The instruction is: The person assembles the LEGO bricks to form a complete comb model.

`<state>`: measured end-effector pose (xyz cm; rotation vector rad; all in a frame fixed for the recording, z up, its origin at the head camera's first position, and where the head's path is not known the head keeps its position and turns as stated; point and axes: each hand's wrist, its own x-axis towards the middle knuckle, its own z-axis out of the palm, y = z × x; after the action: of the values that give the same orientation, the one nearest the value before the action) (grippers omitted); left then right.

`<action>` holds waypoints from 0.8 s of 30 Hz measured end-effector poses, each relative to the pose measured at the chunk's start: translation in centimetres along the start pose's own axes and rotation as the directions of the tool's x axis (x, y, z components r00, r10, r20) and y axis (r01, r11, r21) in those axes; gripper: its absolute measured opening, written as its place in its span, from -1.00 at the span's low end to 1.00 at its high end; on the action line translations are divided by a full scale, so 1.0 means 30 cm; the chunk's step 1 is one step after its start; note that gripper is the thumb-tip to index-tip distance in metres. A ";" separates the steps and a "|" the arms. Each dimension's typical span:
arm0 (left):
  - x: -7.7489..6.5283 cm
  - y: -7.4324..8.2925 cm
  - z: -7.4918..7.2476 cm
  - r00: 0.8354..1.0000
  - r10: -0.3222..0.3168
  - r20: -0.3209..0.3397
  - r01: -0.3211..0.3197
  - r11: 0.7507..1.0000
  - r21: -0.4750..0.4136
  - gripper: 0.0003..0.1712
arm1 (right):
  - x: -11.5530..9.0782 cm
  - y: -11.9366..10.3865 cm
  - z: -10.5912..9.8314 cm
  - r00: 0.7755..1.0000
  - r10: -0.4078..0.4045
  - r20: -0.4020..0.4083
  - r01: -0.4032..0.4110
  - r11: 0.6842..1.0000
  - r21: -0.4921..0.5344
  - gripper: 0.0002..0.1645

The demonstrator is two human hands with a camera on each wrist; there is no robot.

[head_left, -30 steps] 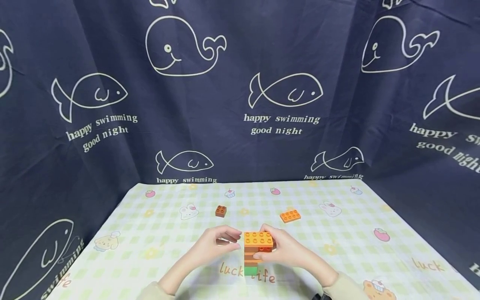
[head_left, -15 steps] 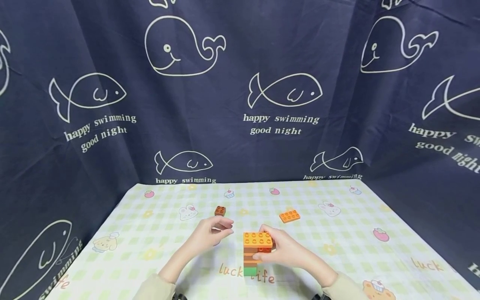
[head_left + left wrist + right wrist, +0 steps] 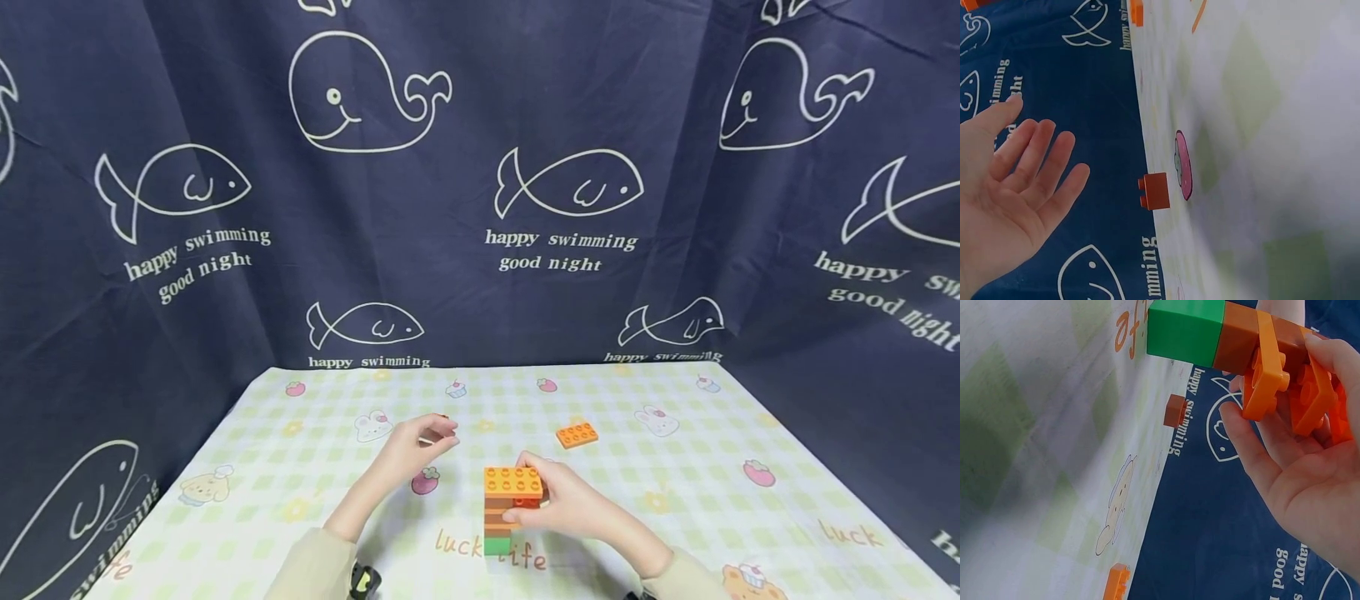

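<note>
My right hand grips a tower of toy building bricks from its right side. A green brick forms the bottom, with brown bricks and thin orange plates above and a studded orange plate on top; a red-orange brick shows under the top plate. Nothing is in my left hand, whose fingers are loosely spread with the thumb apart. It reaches over the table towards a small brown brick, which stands beyond the fingertips. In the head view that hand hides nearly all of the brown brick.
A loose orange plate with studs lies farther back, right of the middle. The table wears a checked cloth with printed animals and fruit. Behind the far table edge hangs a dark blue curtain.
My left hand has moved away from the tower, forward and left, until it covers the brown brick in the head view. My right hand keeps its grip on the tower in about the same place.
</note>
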<state>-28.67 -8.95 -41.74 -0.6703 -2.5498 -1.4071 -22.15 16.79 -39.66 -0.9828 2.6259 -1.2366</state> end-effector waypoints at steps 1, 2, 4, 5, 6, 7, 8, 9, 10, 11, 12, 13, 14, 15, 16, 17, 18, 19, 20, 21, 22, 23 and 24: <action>0.005 -0.002 -0.001 1.000 -0.002 -0.006 0.002 1.000 0.014 -0.78 | 0.000 0.001 0.000 1.000 -0.002 -0.001 0.002 1.000 0.000 -0.57; 0.009 -0.003 -0.001 1.000 -0.008 -0.010 0.009 1.000 0.027 -0.78 | 0.001 0.002 0.001 1.000 -0.004 0.000 0.004 1.000 0.003 -0.58; 0.015 -0.004 -0.002 1.000 -0.022 -0.016 0.022 0.999 0.040 -0.78 | 0.000 0.004 0.002 1.000 -0.008 -0.001 0.008 1.000 0.004 -0.58; 0.019 -0.005 -0.002 0.999 -0.026 -0.018 0.027 0.999 0.043 -0.79 | 0.000 0.005 0.002 1.000 -0.009 -0.001 0.009 1.000 0.004 -0.58; 0.022 -0.005 -0.003 0.999 -0.031 -0.020 0.032 0.999 0.044 -0.79 | 0.000 0.005 0.002 1.000 -0.006 -0.002 0.006 1.000 0.002 -0.58; 0.025 -0.007 -0.003 0.999 -0.034 -0.023 0.035 0.998 0.046 -0.80 | 0.000 0.005 0.002 1.000 -0.004 -0.002 0.004 1.000 0.001 -0.58; 0.028 -0.008 -0.004 0.999 -0.037 -0.026 0.039 0.998 0.049 -0.80 | -0.001 0.004 0.002 1.000 -0.001 -0.001 0.001 1.000 0.002 -0.58; 0.031 -0.010 -0.004 0.999 -0.039 -0.028 0.040 0.998 0.051 -0.80 | -0.001 0.004 0.002 1.000 0.002 -0.001 -0.002 1.000 0.000 -0.57; 0.035 -0.013 -0.005 0.999 -0.039 -0.028 0.041 0.998 0.054 -0.81 | -0.001 0.004 0.002 1.000 0.005 0.001 -0.005 1.000 0.002 -0.57; 0.038 -0.015 -0.006 0.999 -0.039 -0.026 0.040 0.998 0.056 -0.81 | -0.001 0.003 0.002 1.000 0.007 0.003 -0.007 1.000 0.006 -0.57; 0.041 -0.018 -0.007 0.999 -0.039 -0.026 0.040 0.997 0.060 -0.81 | -0.001 0.003 0.002 1.000 0.009 0.005 -0.009 1.000 0.008 -0.57; 0.044 -0.021 -0.008 0.999 -0.034 -0.024 0.035 0.997 0.066 -0.81 | -0.001 0.003 0.001 1.000 0.008 0.008 -0.008 1.000 0.012 -0.57; 0.047 -0.024 -0.009 0.999 -0.032 -0.023 0.033 0.997 0.070 -0.81 | 0.000 0.003 0.001 1.000 0.009 0.010 -0.009 1.000 0.016 -0.58; 0.050 -0.028 -0.009 0.999 -0.033 -0.020 0.034 0.997 0.076 -0.81 | 0.000 0.003 0.001 1.000 0.009 0.011 -0.010 1.000 0.018 -0.58; 0.054 -0.032 -0.009 0.999 -0.035 -0.017 0.036 0.996 0.080 -0.81 | 0.000 0.003 0.001 1.000 0.009 0.012 -0.009 1.000 0.019 -0.58; 0.058 -0.035 -0.009 0.999 -0.037 -0.015 0.039 0.996 0.084 -0.81 | 0.001 0.003 0.001 1.000 0.010 0.013 -0.010 1.000 0.018 -0.58; 0.062 -0.039 -0.009 0.999 -0.045 -0.014 0.046 0.995 0.087 -0.81 | 0.001 0.003 0.001 1.000 0.011 0.013 -0.012 1.000 0.018 -0.58; 0.066 -0.040 -0.009 0.999 -0.047 -0.013 0.048 0.995 0.090 -0.81 | 0.001 0.003 0.000 1.000 0.011 0.013 -0.012 1.000 0.017 -0.58; 0.071 -0.043 -0.008 0.998 -0.055 -0.012 0.056 0.994 0.093 -0.81 | 0.001 0.004 0.000 1.000 0.012 0.014 -0.012 1.000 0.018 -0.58; 0.076 -0.045 -0.007 0.998 -0.061 -0.011 0.062 0.993 0.097 -0.81 | 0.000 0.004 0.000 1.000 0.011 0.016 -0.011 1.000 0.021 -0.58; 0.080 -0.045 -0.007 0.998 -0.066 -0.011 0.067 0.993 0.099 -0.81 | 0.000 0.004 -0.001 1.000 0.009 0.019 -0.009 1.000 0.025 -0.58; 0.083 -0.045 -0.006 0.997 -0.070 -0.012 0.071 0.992 0.105 -0.81 | 0.001 0.004 -0.001 1.000 0.007 0.021 -0.008 0.999 0.031 -0.58; 0.086 -0.046 -0.005 0.997 -0.073 -0.015 0.074 0.991 0.109 -0.81 | 0.001 0.004 -0.001 1.000 0.005 0.023 -0.006 0.999 0.036 -0.59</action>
<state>-31.60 -8.92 -41.84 -0.5546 -2.6463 -1.2763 -22.23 16.86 -39.71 -0.9771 2.5782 -1.2585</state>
